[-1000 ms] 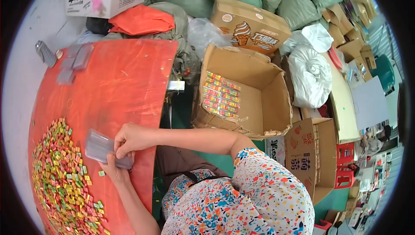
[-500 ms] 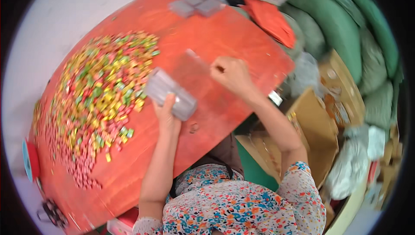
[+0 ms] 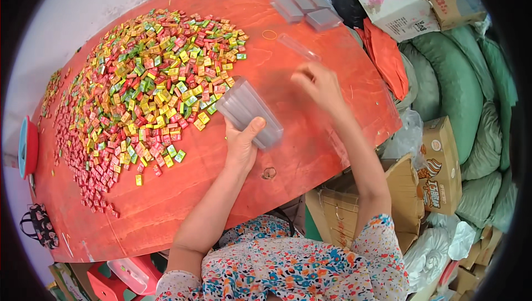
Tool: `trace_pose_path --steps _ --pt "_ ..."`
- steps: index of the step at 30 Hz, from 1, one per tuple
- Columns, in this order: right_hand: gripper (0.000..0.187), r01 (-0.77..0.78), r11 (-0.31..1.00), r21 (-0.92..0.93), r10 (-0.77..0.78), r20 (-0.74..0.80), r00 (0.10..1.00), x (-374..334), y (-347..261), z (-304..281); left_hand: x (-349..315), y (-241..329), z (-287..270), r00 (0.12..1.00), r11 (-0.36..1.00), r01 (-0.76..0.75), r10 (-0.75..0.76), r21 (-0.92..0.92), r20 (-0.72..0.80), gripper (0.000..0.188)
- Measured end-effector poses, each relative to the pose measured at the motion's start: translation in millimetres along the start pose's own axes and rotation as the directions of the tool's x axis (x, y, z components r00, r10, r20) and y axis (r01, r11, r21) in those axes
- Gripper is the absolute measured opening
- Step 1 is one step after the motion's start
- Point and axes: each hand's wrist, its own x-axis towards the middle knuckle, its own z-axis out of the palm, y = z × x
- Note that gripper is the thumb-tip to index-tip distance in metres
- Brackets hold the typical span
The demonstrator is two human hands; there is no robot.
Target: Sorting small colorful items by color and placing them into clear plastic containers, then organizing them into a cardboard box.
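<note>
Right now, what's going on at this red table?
A person's left grip holds clear plasticware over the red table. The right grip, blurred, is near a clear strip; whether it holds anything is unclear. Small coloured pieces lie heaped to the left, clear boxes toward the far side.

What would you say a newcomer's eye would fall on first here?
Probably the heap of small, bright packets across the left part of the red table. Next might come the clear plastic container gripped in the left hand, at the heap's right edge, and the blurred right hand farther right.
</note>
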Motion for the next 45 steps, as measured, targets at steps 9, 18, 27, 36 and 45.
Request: trace_pose_path --steps 9,18,27,36,45 --pt "0.015 -0.584 0.64 0.5 0.247 0.586 0.772 -65.7 -63.2 -2.3 -6.1 -0.7 4.6 0.998 0.995 0.017 -0.024 0.098 0.062 0.078" --pt "0.015 -0.606 0.617 0.502 0.125 0.697 0.706 -33.2 -53.2 -1.9 -0.8 2.8 4.1 1.0 0.998 0.023 -0.023 0.066 0.0 0.074" --pt "0.014 -0.522 0.644 0.56 0.166 0.563 0.809 -19.4 -51.5 6.2 5.1 1.7 -2.7 0.999 0.999 0.031 -0.031 -0.025 -0.007 0.067" --pt "0.028 0.245 0.593 -0.767 -0.178 0.172 0.969 21.5 30.7 17.7 1.2 1.6 10.4 1.0 1.0 0.003 -0.003 0.0 -0.026 0.073" --pt "0.017 -0.33 0.843 0.425 0.061 0.534 0.843 -45.7 -63.5 3.1 -2.1 0.6 4.8 1.0 0.999 0.027 -0.027 0.031 -0.014 0.073"
